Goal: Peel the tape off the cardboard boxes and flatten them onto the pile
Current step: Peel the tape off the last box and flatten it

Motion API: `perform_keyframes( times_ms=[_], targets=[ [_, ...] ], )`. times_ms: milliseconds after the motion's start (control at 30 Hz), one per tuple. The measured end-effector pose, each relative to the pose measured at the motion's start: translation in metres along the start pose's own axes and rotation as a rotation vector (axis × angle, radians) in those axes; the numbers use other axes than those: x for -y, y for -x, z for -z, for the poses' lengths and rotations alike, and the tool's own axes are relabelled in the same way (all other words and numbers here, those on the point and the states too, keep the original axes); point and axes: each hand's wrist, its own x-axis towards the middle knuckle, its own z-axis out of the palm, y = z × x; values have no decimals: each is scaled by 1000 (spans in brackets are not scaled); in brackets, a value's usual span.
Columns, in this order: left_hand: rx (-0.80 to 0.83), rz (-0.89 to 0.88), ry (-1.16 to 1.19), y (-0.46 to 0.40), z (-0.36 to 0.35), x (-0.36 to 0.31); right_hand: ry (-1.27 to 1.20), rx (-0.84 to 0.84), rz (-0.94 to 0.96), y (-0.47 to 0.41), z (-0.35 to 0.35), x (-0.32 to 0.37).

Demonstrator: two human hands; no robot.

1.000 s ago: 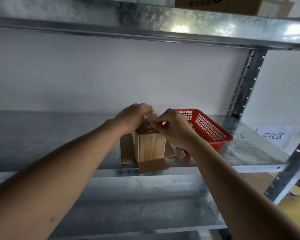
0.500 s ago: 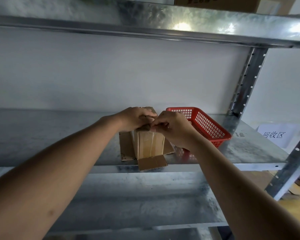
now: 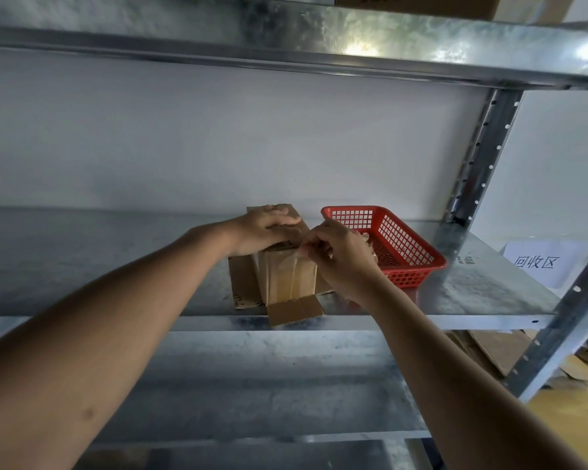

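Galvanized steel shelving point(image 3: 472, 293) against a pale wall holds your work. On the middle shelf's front edge stands the cardboard box point(image 3: 287, 279), its flaps splayed out at the bottom. Your left hand point(image 3: 263, 228) lies flat on the box top, fingers straight, pressing down. Your right hand point(image 3: 340, 256) pinches a strip of clear tape point(image 3: 294, 257) at the box's upper front edge — thumb and fingers curled on it. Just right of the box sits a red basket point(image 3: 404, 245).
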Motion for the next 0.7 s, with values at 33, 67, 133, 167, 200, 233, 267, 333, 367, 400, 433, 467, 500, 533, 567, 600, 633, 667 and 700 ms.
perform_keyframes(
  times_ms=[33, 67, 133, 167, 200, 233, 267, 333, 367, 400, 433, 467, 500, 533, 567, 600, 633, 667, 700],
  targets=[
    [3, 12, -22, 1, -1, 0, 7, -16, -6, 1, -1, -1],
    [-2, 18, -66, 2, -3, 1, 10, -26, -7, 2, -2, -2],
    [-18, 10, -151, 2, -5, 4, -4, -27, -7, 4, -4, -5],
    [-27, 8, -173, 1, -6, 6, -16, -17, -2, 5, -4, -6],
    [-37, 10, -189, 0, -6, 7, -24, 1, 4, 5, -4, -7],
    [-48, 21, -202, -1, -5, 8, -28, 31, 12, 5, -4, -9],
    [-58, 41, -213, -1, -5, 8, -31, 67, 18, 6, -5, -10],
    [-67, 82, -227, 1, -3, 7, -51, 136, -2, 6, -6, -13],
    [-67, 93, -234, 1, -3, 6, -68, 164, -29, 5, -6, -15],
    [-67, 98, -244, 2, -4, 4, -86, 181, -56, 5, -6, -17],
    [-67, 103, -251, 2, -4, 2, -97, 178, -74, 4, -7, -18],
    [-65, 111, -252, 3, -5, 0, -103, 147, -91, 4, -7, -20],
    [-61, 121, -249, 4, -5, -2, -96, 77, -107, 4, -7, -20],
    [-55, 130, -247, 5, -6, -3, -88, -13, -128, 5, -8, -19],
    [-49, 137, -248, 5, -6, -3, -93, -105, -142, 6, -9, -19],
    [-45, 142, -255, 6, -6, -4, -119, -180, -158, 8, -10, -18],
    [-43, 147, -263, 6, -6, -5, -149, -236, -169, 9, -12, -17],
    [-45, 151, -272, 5, -6, -7, -163, -278, -155, 11, -15, -15],
    [-49, 154, -283, 4, -7, -9, -152, -308, -117, 12, -18, -16]
  ],
)
